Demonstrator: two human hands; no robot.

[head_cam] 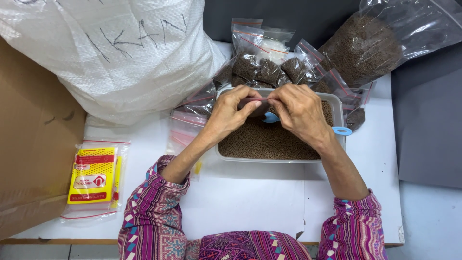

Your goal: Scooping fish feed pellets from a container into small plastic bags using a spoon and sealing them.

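Both my hands meet over a clear plastic tub (338,111) filled with small brown pellets (269,142). My left hand (230,114) and my right hand (299,111) pinch the top edge of a small clear bag of pellets (260,104) between fingers and thumbs. A light blue scoop (341,130) lies in the tub, its handle over the right rim, its bowl partly hidden under my right hand. Several filled small zip bags (269,70) are piled just behind the tub.
A big white woven sack (120,53) lies at the back left, a large clear bag of pellets (365,48) at the back right. A pack of empty zip bags with a yellow label (94,175) and loose empty bags (185,127) lie left. A cardboard box (29,135) stands at far left.
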